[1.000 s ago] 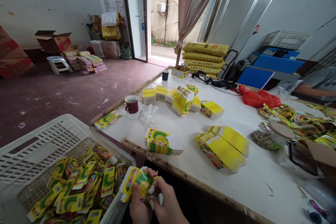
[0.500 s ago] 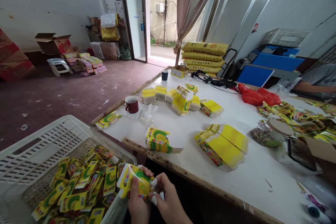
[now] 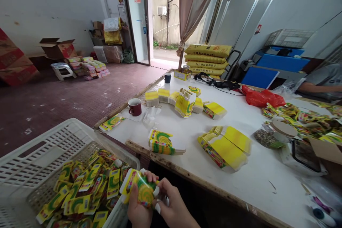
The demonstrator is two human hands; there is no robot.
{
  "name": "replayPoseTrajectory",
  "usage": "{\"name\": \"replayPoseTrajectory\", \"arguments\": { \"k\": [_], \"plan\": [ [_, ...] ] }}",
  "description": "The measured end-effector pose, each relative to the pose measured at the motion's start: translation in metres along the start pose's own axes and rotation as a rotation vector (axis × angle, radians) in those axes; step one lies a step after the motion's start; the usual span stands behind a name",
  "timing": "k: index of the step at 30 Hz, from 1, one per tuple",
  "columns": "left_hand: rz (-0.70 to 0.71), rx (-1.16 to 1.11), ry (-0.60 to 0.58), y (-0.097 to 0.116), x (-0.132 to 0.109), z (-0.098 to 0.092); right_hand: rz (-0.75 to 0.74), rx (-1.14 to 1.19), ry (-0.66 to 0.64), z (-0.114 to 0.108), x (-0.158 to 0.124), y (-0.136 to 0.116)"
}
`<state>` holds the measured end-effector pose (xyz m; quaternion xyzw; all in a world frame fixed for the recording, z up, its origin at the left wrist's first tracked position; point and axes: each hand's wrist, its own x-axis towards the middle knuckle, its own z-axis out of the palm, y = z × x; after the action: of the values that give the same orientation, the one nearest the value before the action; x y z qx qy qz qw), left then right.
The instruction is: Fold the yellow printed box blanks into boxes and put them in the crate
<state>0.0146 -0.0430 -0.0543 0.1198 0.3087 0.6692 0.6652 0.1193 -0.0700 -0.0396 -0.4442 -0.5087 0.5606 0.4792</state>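
A yellow and green printed carton (image 3: 144, 189) is held low in front of me, beside the basket. My left hand (image 3: 140, 205) is wrapped round it, with the thumb across the printed face. At its right end, my right hand (image 3: 173, 201) pinches the white end flaps between thumb and fingers. To the left, a white plastic basket (image 3: 62, 128) holds many filled yellow cartons (image 3: 88, 185). On the white table (image 3: 184, 160) ahead lie a small stack of flat printed cartons (image 3: 164, 142) and a larger stack of flat yellow cartons (image 3: 227, 146).
A maroon mug (image 3: 135, 107) and a dark mug (image 3: 167, 77) stand along the table's left side. More carton stacks (image 3: 184, 103) lie mid-table. At right are a jar (image 3: 275, 133), a red bag (image 3: 263, 96) and a heap of packets (image 3: 301, 117). Another person's arm (image 3: 317, 87) shows far right.
The hands stay on the carton. The fingers of my right hand have shifted slightly at its end flaps, and less white flap shows there. The view has tilted a little.
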Motion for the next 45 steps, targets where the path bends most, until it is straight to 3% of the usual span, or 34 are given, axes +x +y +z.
{"name": "replayPoseTrajectory", "arguments": {
  "k": [10,16,22,28,37,45],
  "plan": [
    [-0.061,-0.075,0.102,0.003,-0.005,0.004,0.043,0.062,0.000,0.011,-0.003,0.011],
    [-0.074,0.058,0.262,0.000,0.001,-0.002,0.121,0.042,-0.003,0.006,-0.002,0.009],
    [-0.059,0.026,0.075,0.000,0.001,0.003,0.109,-0.026,-0.017,0.006,-0.003,0.017],
    [-0.006,-0.022,0.160,0.000,0.002,0.006,0.084,-0.053,-0.036,0.008,-0.007,0.019],
    [0.017,0.014,0.143,0.002,-0.002,0.008,0.129,-0.024,-0.062,0.010,-0.011,0.023],
    [0.057,0.028,0.210,0.002,-0.001,0.007,0.107,-0.003,-0.093,0.007,-0.012,0.025]
  ]
}}
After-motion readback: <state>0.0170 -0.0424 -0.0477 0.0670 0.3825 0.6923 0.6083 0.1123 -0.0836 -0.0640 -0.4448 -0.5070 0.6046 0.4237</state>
